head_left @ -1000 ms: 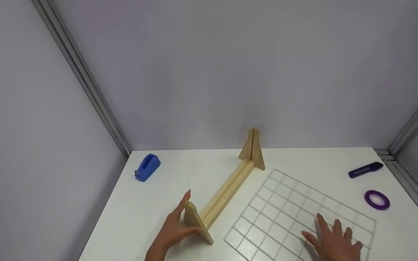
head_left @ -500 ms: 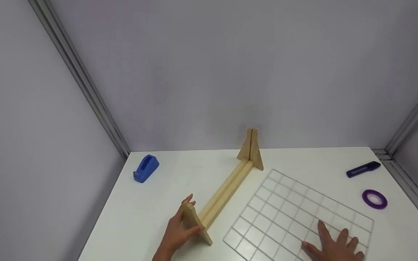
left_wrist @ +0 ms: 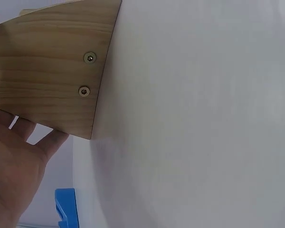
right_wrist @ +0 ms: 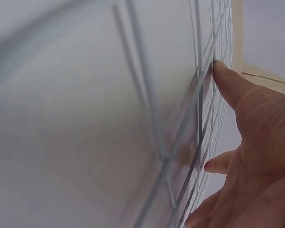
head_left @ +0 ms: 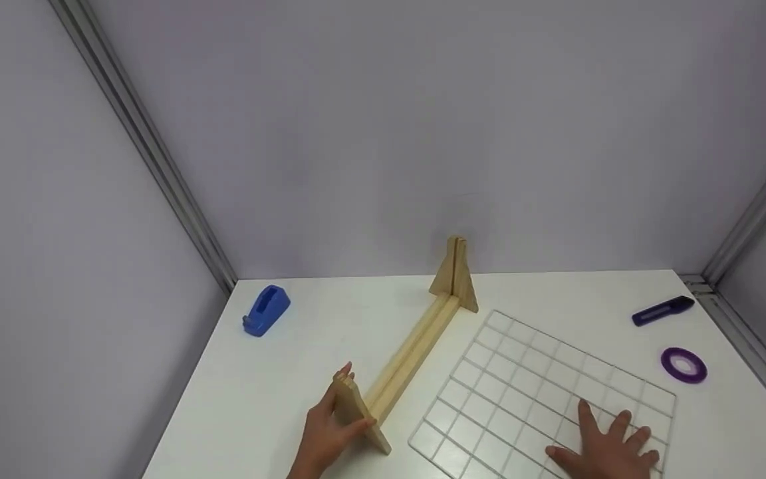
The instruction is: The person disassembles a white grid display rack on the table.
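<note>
A wooden stand (head_left: 413, 359) lies slantwise on the table, two rails joining upright tapered end boards. My left hand (head_left: 326, 426) grips the near end board (left_wrist: 47, 61), thumb on one edge and fingers along the other. Two bolt heads (left_wrist: 87, 74) show on that board's outer face in the left wrist view. To the right, a white wire grid panel (head_left: 529, 389) lies flat. My right hand (head_left: 606, 449) is spread over its near right part, palm down. In the right wrist view, the thumb and fingertips of the right hand (right_wrist: 261, 142) are right at the wires.
A blue tape dispenser (head_left: 267, 311) sits at the back left of the white table (head_left: 330, 319). At the right are a dark blue slotted tool (head_left: 663, 311) and a purple ring (head_left: 683, 365). Pale walls close off the back and sides.
My left fingers have closed in around the near end board. The right hand has come down onto the grid panel, which has shifted slightly left. The whole view has drifted a little.
</note>
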Demonstrator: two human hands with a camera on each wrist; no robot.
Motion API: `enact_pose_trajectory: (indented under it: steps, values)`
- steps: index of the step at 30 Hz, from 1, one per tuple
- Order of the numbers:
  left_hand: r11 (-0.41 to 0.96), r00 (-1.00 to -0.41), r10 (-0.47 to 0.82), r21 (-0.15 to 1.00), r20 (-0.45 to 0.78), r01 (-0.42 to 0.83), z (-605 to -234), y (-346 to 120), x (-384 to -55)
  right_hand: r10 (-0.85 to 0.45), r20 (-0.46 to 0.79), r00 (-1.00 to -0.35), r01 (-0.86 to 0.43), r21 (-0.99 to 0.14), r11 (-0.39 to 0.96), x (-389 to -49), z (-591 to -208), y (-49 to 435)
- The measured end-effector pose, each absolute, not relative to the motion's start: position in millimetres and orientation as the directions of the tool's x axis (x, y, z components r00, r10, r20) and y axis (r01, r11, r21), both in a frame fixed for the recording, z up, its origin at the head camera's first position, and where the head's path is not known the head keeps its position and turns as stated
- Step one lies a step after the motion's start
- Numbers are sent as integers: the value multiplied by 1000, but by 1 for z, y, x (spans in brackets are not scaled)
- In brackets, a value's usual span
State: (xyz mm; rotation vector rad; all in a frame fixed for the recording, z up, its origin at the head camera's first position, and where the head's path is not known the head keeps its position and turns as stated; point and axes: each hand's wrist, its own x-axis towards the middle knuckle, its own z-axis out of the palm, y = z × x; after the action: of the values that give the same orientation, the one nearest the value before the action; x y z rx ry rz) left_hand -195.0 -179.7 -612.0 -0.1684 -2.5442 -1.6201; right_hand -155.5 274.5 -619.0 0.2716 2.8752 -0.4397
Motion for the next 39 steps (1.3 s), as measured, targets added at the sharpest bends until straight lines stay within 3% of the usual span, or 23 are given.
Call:
enact_pose_trajectory:
  steps: [18, 27, 39]
  values:
    - [401, -987, -115, 914, 109, 55, -611, -159, -169, 22, -282, -959, 118, -328, 937, -172, -617, 285]
    - [427, -964, -151, 894, 218, 135, -614, -152, -158, -36, -312, -949, 83, -360, 929, -179, -612, 289]
    - [471, -950, -196, 873, 243, 127, -615, -143, -148, -88, -325, -941, 55, -407, 912, -193, -612, 295]
